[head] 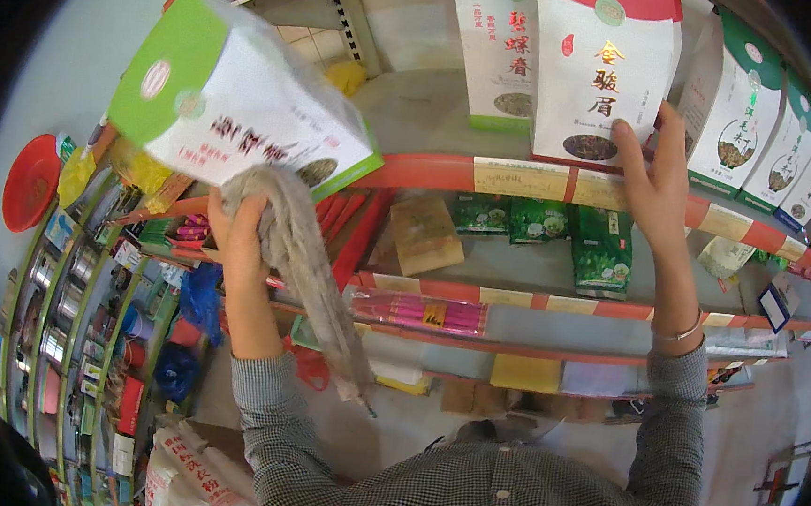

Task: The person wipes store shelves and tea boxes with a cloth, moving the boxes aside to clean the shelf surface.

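Observation:
My left hand (238, 231) is closed on a grey cloth (306, 267) and on the lower edge of a white and green tea box (247, 101), which is tilted and raised off the shelf. The cloth hangs down from the hand. At the upper right, my right hand (654, 172) touches the front and right edge of a white and red tea box (580, 75) standing on the top shelf; whether it grips the box is not plain. Just left of that box stands another white and green tea box (495, 83).
More tea boxes (729, 113) stand at the right. Green foil packets (599, 256) and a brown paper package (426, 237) lie one shelf down, above a pink plastic-wrapped bundle (419, 312). Shelves of metal pots (80, 265) line the left, with white sacks (199, 478) below.

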`<state>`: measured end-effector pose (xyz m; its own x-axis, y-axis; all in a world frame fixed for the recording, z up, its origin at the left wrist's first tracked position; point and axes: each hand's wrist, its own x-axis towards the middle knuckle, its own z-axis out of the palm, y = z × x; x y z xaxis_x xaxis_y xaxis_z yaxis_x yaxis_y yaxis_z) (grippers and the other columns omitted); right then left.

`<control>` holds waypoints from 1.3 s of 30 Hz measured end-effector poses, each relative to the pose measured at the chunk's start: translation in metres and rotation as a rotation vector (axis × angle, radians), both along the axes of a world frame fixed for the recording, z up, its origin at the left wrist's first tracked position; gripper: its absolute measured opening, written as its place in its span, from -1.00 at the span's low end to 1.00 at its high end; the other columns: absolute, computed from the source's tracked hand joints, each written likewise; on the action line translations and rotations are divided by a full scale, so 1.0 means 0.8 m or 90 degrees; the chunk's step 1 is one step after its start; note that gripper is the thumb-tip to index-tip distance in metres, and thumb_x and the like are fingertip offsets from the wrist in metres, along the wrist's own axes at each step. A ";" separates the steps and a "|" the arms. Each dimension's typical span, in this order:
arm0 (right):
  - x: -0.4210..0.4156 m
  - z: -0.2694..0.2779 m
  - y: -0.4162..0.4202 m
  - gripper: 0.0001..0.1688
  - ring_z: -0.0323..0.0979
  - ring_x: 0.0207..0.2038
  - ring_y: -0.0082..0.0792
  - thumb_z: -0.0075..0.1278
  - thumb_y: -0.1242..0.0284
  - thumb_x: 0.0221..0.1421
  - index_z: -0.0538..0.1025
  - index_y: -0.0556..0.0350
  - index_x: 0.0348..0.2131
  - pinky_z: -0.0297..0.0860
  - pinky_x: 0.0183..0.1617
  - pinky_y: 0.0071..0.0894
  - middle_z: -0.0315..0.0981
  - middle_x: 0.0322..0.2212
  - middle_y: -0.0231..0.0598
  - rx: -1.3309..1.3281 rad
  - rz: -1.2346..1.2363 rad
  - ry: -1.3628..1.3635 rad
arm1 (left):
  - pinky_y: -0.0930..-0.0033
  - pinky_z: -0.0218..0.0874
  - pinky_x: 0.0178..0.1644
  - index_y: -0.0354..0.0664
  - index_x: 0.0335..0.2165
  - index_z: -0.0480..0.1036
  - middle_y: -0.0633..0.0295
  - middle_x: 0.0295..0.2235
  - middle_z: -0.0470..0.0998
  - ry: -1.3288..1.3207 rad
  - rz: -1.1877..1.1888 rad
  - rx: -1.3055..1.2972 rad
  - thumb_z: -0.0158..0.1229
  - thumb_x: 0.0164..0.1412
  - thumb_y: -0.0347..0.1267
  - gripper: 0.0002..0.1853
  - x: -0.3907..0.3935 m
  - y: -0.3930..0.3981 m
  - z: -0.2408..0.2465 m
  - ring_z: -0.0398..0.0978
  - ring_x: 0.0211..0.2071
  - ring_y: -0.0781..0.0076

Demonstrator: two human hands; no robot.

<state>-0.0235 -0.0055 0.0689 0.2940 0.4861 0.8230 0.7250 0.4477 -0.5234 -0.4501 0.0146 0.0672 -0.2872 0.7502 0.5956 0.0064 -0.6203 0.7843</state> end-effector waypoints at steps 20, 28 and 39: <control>-0.001 0.004 -0.005 -0.38 0.38 -0.25 -0.20 0.08 0.33 0.07 0.25 0.23 0.05 0.35 -0.20 -0.36 0.29 -0.16 -0.02 0.051 -0.003 -0.085 | 0.40 0.25 -0.06 -0.40 -0.03 0.31 0.13 -0.17 0.47 0.175 -0.316 -0.141 0.21 0.04 -0.34 -0.46 0.165 0.071 0.068 0.43 -0.17 0.42; 0.006 0.005 -0.010 -0.37 0.34 -0.13 -0.01 0.06 0.32 0.07 0.24 0.26 0.05 0.32 -0.09 -0.21 0.25 -0.08 0.05 0.042 0.020 -0.074 | 0.38 0.19 0.02 -0.39 0.03 0.25 0.08 -0.09 0.45 0.376 -0.260 -0.182 0.25 -0.03 -0.31 -0.34 0.166 0.061 0.075 0.40 -0.09 0.34; 0.032 0.018 0.021 -0.29 0.11 0.07 0.29 -0.16 0.13 0.17 0.20 0.47 0.02 0.06 0.16 0.01 0.13 0.00 0.42 0.094 0.044 0.098 | 0.40 0.15 0.05 -0.41 0.06 0.20 0.09 -0.07 0.42 0.477 -0.129 -0.061 0.16 0.03 -0.44 -0.39 0.173 0.012 0.068 0.36 -0.07 0.37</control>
<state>0.0023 0.0111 0.0832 0.3917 0.3868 0.8349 0.6060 0.5743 -0.5504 -0.3121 0.0241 0.1217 0.3136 0.8033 0.5063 0.4498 -0.5952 0.6659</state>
